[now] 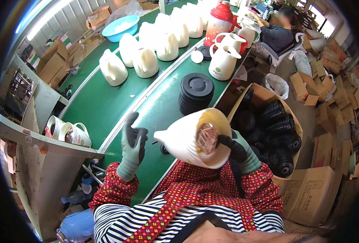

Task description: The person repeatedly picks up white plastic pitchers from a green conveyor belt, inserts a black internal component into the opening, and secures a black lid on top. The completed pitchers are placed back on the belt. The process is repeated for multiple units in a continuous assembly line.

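Note:
A cream thermos jug shell point(183, 135) lies tilted in front of me, its spout to the left and its wide open end turned toward me. My right hand point(240, 152), in a grey-green glove with dark fingers, grips the rim of that open end. Inside the shell shows a shiny reddish, silvery thing point(207, 138) whose kind I cannot make out. Left of the spout, my left hand point(132, 143) is raised with its gloved fingers apart, holding nothing. Beyond the shell stands a stack of round black bases point(196, 91) on the green conveyor belt point(155, 95).
Several cream jugs point(112, 69) stand on the belt's far lane, near a blue basin point(120, 28). A red thermos point(220, 24) and cream jugs point(224, 62) stand farther along. At right, a carton point(294, 121) holds black bases. Another person point(276, 32) sits beyond.

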Tool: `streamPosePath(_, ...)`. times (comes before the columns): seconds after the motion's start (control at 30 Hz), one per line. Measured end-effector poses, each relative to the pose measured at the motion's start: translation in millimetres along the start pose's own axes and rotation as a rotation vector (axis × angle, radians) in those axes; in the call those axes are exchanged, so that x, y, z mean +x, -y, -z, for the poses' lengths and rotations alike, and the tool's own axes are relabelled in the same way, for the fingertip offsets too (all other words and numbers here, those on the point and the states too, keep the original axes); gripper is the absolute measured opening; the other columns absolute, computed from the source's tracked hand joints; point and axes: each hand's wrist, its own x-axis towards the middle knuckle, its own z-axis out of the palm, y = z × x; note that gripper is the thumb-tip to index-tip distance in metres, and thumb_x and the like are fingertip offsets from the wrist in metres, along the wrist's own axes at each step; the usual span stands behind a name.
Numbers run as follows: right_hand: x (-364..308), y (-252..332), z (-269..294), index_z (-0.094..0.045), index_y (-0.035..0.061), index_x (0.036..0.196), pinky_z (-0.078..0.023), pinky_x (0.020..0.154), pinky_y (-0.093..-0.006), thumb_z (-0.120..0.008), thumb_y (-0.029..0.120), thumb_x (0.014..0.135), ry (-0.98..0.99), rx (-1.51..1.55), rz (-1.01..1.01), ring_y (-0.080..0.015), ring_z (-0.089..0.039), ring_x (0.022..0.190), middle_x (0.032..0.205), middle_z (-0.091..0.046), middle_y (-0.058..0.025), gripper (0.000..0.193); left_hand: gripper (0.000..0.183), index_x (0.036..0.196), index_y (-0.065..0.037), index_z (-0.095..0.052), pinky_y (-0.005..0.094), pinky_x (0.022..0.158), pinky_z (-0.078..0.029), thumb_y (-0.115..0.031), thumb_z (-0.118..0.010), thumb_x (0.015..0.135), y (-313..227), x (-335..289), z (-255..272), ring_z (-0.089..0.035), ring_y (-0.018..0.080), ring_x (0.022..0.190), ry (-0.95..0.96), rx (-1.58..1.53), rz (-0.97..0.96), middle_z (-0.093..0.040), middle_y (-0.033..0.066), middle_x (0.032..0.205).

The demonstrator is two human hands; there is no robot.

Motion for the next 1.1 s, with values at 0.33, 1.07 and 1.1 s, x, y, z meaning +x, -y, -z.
streamPosePath(0.33, 41.8, 23.0, -17.3, -0.057, -0.0007, 0.144, -0.049, 0.104, -0.0323, -0.066, 0.035, 0.104, 0.306, -0.316, 0.013, -0.0153, -0.062, 0.12, 0.133, -0.068, -0.008, 0.055, 0.068, 0.154, -0.004, -0.046, 0.0416, 0.112, -0.047, -0.017, -0.076, 0.095, 175.9, -51.6, -42.0, -0.057, 0.0256, 0.133, 0.307, -1.298, 0.817, -0.056, 0.0134, 0.15)
streamPosePath(1.07, 113.2, 23.9, -15.2, -0.049, 0.0111, 0.156, -0.034, 0.116, -0.0534, -0.081, 0.052, 0.08, -0.06, -1.038, 0.668, -0.0446, -0.044, 0.135, 0.152, -0.047, -0.0239, 0.092, 0.043, 0.14, -0.002, -0.054, 0.0424, 0.104, -0.055, -0.026, -0.058, 0.105, 67.1, -3.7, -34.4, -0.067, 0.0275, 0.119, 0.396, -0.628, 0.415, -0.061, 0.019, 0.142)
streamPosePath(1.1, 85.8, 25.9, -22.4, -0.048, 0.0088, 0.156, -0.033, 0.118, -0.052, -0.082, 0.052, 0.08, -0.017, -0.985, 0.653, -0.0445, -0.043, 0.137, 0.153, -0.046, -0.0242, 0.094, 0.042, 0.139, -0.002, -0.056, 0.0423, 0.103, -0.055, -0.026, -0.059, 0.104, 64.0, -3.5, -37.6, -0.068, 0.0277, 0.119, 0.421, -0.611, 0.414, -0.061, 0.0192, 0.142)
